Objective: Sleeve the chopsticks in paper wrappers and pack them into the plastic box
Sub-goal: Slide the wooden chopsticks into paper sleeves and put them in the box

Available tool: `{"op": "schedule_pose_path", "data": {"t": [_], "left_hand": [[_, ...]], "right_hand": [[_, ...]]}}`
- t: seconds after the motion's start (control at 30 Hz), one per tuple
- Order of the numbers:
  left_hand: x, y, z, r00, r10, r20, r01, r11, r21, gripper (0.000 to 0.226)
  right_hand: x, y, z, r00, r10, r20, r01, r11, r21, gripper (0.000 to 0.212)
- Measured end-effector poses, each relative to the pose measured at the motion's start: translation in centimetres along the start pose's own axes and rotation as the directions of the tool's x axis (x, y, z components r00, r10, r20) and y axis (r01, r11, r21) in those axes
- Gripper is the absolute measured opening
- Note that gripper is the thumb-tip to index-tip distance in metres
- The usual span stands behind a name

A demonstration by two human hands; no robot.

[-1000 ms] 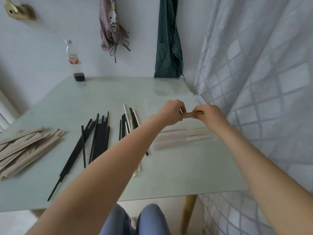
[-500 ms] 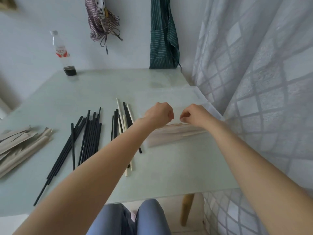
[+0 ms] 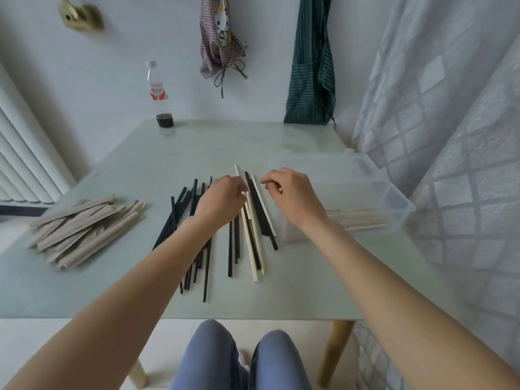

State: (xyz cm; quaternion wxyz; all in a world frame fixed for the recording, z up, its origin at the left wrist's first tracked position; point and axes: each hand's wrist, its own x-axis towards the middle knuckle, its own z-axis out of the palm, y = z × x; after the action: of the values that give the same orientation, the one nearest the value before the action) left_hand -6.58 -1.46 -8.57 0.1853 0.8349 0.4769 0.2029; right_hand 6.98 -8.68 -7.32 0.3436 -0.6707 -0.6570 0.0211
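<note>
Reaching over loose chopsticks (image 3: 254, 229) left of plastic box (image 3: 394, 198), both hands ready for next pair. Left hand (image 3: 221, 202) fingers curled, maybe pinching one; right hand (image 3: 292, 194) loosely curled, holding nothing.

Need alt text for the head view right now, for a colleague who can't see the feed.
Two bare hands, left hand and right hand, hover over loose black and pale wooden chopsticks on a pale green table. Brown paper wrappers lie piled at left; a clear plastic box holding sleeved pairs sits at right.
</note>
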Motion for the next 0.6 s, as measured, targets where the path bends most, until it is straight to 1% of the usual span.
{"op": "schedule_pose_path", "data": {"t": [0.03,0.1,0.17,0.23,0.27,0.37,0.47,0.6], "left_hand": [[-0.5,-1.1,-0.2,0.999,-0.020,0.034,0.019,0.999,0.041,0.028],[-1.2,-2.9,-0.1,0.992,-0.044,0.121,0.029,0.992,0.123,0.030],[-1.9,-4.2,0.1,0.977,-0.052,0.208,0.011,0.981,0.192,0.036],[-2.5,-4.9,0.4,0.958,-0.051,0.283,-0.021,0.969,0.246,0.047],[-2.8,-5.2,0.5,0.948,-0.051,0.315,-0.037,0.962,0.269,0.053],[-3.0,-5.5,1.0,0.932,-0.031,0.362,-0.085,0.950,0.300,0.066],[-2.7,-5.9,1.3,0.930,-0.009,0.368,-0.106,0.951,0.290,0.068],[-2.7,-6.1,1.4,0.929,0.001,0.371,-0.123,0.944,0.306,0.067]], "right_hand": [[-0.1,-0.8,0.9,0.999,-0.010,0.041,0.010,1.000,-0.013,0.026],[-0.3,-1.8,2.8,0.988,0.019,0.156,-0.009,0.998,-0.068,0.029],[-0.6,-2.6,4.5,0.956,0.099,0.275,-0.054,0.984,-0.167,0.027],[-1.0,-3.1,5.7,0.918,0.199,0.343,-0.100,0.953,-0.287,0.019],[-1.1,-3.3,6.1,0.898,0.251,0.361,-0.125,0.933,-0.336,0.016],[-1.3,-3.6,6.7,0.855,0.364,0.371,-0.199,0.889,-0.412,0.017],[-1.2,-4.0,7.1,0.843,0.408,0.350,-0.221,0.857,-0.466,0.024],[-0.9,-4.6,7.4,0.832,0.430,0.351,-0.207,0.827,-0.522,0.029]]}}
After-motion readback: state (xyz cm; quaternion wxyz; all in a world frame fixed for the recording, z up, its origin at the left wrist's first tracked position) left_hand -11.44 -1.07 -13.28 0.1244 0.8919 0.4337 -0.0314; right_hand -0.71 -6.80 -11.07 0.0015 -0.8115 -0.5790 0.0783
